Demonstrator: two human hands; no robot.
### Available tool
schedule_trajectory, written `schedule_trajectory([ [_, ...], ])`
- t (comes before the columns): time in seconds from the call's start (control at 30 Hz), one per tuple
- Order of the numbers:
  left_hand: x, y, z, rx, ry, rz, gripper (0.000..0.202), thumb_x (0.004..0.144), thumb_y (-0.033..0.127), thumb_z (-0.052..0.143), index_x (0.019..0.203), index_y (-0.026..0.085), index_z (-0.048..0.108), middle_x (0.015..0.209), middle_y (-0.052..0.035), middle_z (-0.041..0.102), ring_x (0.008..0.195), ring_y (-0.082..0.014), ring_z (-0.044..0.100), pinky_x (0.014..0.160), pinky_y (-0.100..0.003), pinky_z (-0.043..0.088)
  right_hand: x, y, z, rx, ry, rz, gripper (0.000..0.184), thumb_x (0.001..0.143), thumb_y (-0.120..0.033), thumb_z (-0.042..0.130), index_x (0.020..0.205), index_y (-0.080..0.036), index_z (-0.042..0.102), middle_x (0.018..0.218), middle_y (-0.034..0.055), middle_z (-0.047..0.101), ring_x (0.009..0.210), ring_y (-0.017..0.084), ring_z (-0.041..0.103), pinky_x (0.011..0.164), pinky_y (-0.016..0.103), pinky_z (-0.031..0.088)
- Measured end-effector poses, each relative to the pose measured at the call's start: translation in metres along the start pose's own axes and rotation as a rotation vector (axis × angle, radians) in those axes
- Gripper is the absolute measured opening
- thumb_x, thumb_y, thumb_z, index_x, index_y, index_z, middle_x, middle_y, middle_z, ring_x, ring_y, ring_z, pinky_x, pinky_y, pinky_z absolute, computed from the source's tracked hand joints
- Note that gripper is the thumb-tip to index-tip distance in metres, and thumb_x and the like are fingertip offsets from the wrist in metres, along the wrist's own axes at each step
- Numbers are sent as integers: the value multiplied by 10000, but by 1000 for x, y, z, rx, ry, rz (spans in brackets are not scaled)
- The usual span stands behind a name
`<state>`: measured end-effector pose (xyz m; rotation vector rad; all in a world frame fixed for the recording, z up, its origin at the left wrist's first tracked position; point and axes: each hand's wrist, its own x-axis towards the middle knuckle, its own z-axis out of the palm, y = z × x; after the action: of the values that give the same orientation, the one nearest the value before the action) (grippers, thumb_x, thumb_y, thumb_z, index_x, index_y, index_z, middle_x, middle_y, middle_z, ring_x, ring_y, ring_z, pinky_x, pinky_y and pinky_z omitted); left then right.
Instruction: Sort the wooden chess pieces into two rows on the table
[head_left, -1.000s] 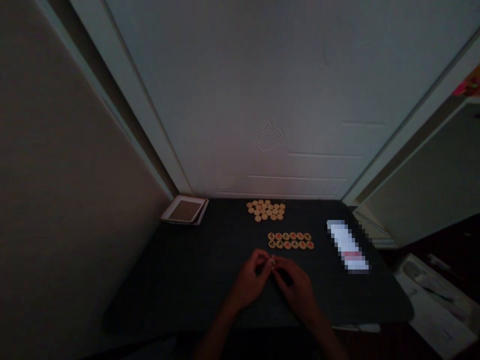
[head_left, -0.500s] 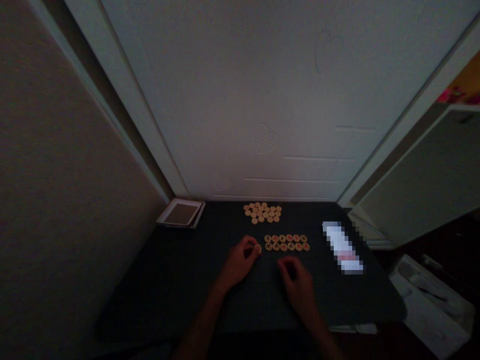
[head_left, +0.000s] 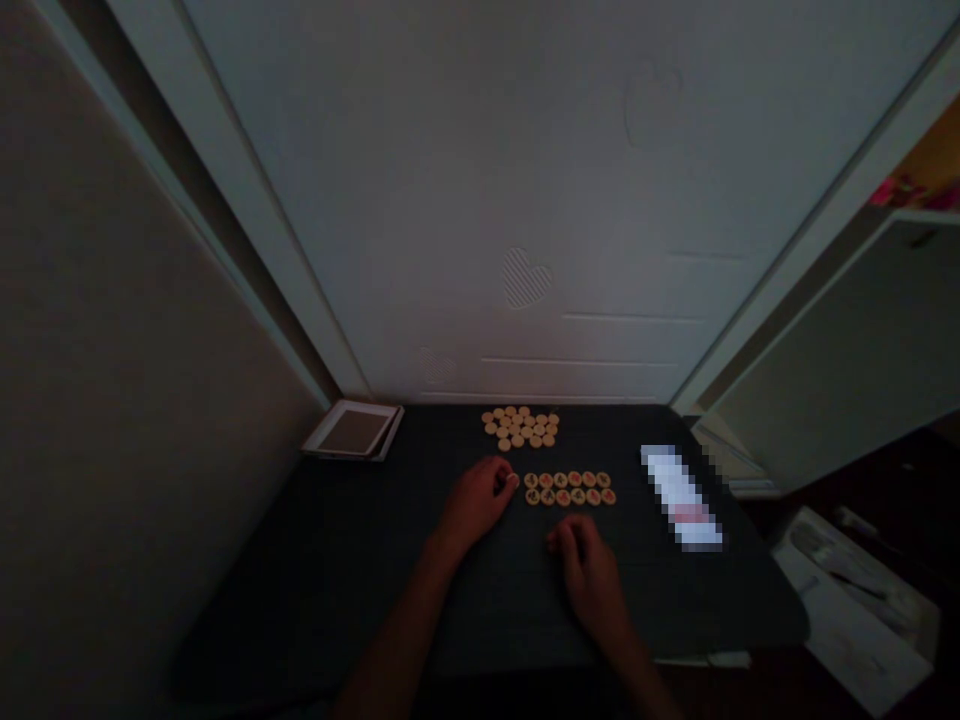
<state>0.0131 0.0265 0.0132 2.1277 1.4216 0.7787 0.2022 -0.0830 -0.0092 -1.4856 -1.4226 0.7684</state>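
My left hand (head_left: 477,500) is closed in a pinch on a pale round xiangqi piece (head_left: 514,481), at the left end of the farther of two rows. Those rows hold round wooden xiangqi pieces (head_left: 562,497) lying face up, with red or dark characters. Just below them, my right hand (head_left: 589,568) rests with its fingers curled together; whatever is inside it, if anything, is hidden. Beyond the rows lies a loose group of xiangqi pieces (head_left: 517,430) with no markings visible on top.
The dark table (head_left: 330,570) stands against a white panel (head_left: 420,200) with heart patterns. A shallow framed tray or box (head_left: 352,430) sits at the back left. On the right lies a blurred-out bright rectangle (head_left: 681,498). A white box (head_left: 855,610) is beyond the table's right edge.
My left hand has moved slightly away from me, bringing its piece level with the farther row. My right hand's fingers have curled closer together. The whole view has shifted a little.
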Motion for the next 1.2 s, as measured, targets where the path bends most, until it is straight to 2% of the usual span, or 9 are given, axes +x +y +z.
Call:
schedule_trajectory([
  [0.23, 1, -3, 5, 45, 31, 12, 167, 972, 342, 524, 942, 229, 644, 953, -37, 655, 882, -193, 635, 777, -300, 488, 0, -3, -1, -45, -24, 16, 301, 1026, -430, 425, 881, -217, 580, 788, 24, 688, 733, 171, 660, 679, 240, 460],
  [0.37, -3, -5, 4, 20, 29, 38, 183, 973, 360, 527, 1022, 231, 647, 986, -42, 654, 890, -199, 631, 790, -317, 497, -1, -3, -2, -95, -39, 3, 356, 1029, -441, 405, 819, -217, 585, 727, 12, 653, 665, 161, 628, 635, 237, 433],
  [0.53, -8, -11, 3, 7, -2, 99, 209, 922, 280, 600, 1125, 240, 636, 1063, -43, 645, 847, -187, 617, 813, -337, 502, -1, -5, -3, -142, -46, -22, 384, 1031, -440, 393, 791, -217, 592, 699, 4, 634, 652, 160, 610, 629, 241, 412],
  [0.93, -7, -9, 5, 32, -3, 96, 183, 927, 261, 604, 1108, 255, 631, 1074, -25, 648, 868, -187, 615, 844, -353, 493, -1, -10, -4, -128, -35, 17, 368, 1022, -425, 410, 793, -215, 608, 715, 9, 651, 664, 163, 623, 627, 237, 427],
  [1.1, -6, -11, 2, -25, -4, 75, 240, 931, 296, 606, 1165, 247, 608, 1080, -29, 639, 873, -182, 627, 846, -344, 519, -1, -8, -5, -125, -30, 27, 375, 1026, -431, 403, 793, -217, 605, 715, 8, 651, 668, 164, 626, 636, 240, 429],
  [1.2, 2, -13, -2, -32, 42, 70, 281, 973, 250, 513, 1249, 250, 568, 1187, -47, 622, 986, -191, 638, 924, -359, 521, -1, -9, -5, -109, -21, 21, 384, 1028, -448, 394, 802, -219, 604, 720, 14, 656, 665, 167, 626, 635, 245, 435],
])
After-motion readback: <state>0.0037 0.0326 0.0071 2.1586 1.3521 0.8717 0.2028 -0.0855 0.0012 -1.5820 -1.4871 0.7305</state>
